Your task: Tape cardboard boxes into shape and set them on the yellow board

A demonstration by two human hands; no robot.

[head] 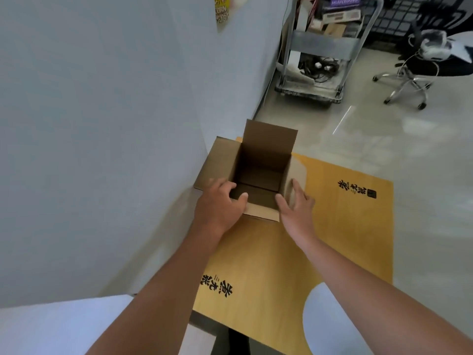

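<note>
Looking down along both forearms, we see an open cardboard box [258,175] standing upright on the far left corner of the yellow board [340,226], close against the pale wall [102,124]. The box sits directly between the two hands, its mouth facing up and its four top flaps spread: the far flap stands up, the left flap leans out toward the wall, the right flap folds outward, and the near flap tips toward us.

Our left hand [220,203] makes a closed grip on the box's near left corner: the thumb hooks over the near rim into the opening while the fingers wrap the left flap and wall. Our right hand [297,203] lies open and flat against the box's right side, near the near right corner, fingers spread and pointing forward, the thumb reaching toward the near flap; it presses or rests there and does not clasp anything.

The board lies flat on the floor, stretching from under the box toward us and to the right of the right hand, with black printed characters [217,285] below the left forearm and another set [355,189] to the right of the right hand. Well beyond the box, a metal cart [320,60] and an office chair [414,73] stand on the glossy floor [358,129].
</note>
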